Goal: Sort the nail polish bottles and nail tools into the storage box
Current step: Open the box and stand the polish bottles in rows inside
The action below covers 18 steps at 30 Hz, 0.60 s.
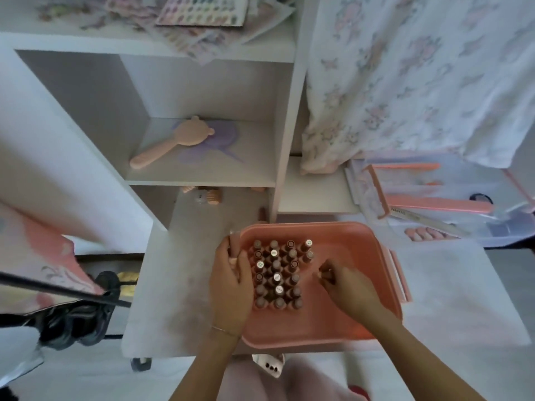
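Sorting polish at a white surface, I have both hands inside a pink storage box that sits square in front of me. My left hand lies along the box's left wall, its fingers curled around what looks like a pink bottle; the grip itself is partly hidden, so I cannot be sure how many bottles they hold. Just to the right of those fingers stands a tight block of nail polish bottles, upright in rows, caps up, some caps bearing small round labels. My right hand hovers over the bare floor of the box, to the right of the block, its fingers drawn together and pinching a small pale bottle or cap; the blur keeps me from telling which.

Beyond my fingers, on the surface near the back edge, a few loose pink bottles lie under a white shelf. On that shelf rests a peach hand mirror with bear ears. Far to the right of my right hand, a clear lid with pink clasps lies beside a floral cloth. A thin bracelet circles my left wrist.
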Available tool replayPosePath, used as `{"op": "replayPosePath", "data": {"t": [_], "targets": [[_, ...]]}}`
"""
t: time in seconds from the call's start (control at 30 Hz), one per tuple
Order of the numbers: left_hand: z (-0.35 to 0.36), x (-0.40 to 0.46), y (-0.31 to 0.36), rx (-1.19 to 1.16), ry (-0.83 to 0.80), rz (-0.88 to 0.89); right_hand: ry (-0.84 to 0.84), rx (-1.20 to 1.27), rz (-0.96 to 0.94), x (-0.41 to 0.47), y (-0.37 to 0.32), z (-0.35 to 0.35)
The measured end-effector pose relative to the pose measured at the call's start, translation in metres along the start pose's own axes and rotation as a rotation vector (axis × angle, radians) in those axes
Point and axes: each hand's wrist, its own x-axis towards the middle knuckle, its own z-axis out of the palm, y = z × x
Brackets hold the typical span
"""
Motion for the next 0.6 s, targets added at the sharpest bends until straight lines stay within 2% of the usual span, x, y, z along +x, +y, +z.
{"op": "replayPosePath", "data": {"t": [0.23, 0.4, 0.6], "targets": [[0.009, -0.006, -0.004, 0.023, 0.012, 0.053, -0.041, -0.091, -0.053, 0.004, 0.005, 0.015], [0.011, -0.007, -0.007, 0.032, 0.020, 0.057, -0.087, 0.086, -0.040, 0.005, 0.007, 0.013], [0.011, -0.006, -0.008, 0.041, 0.033, 0.059, -0.168, 0.146, 0.003, 0.012, 0.011, 0.010]]}}
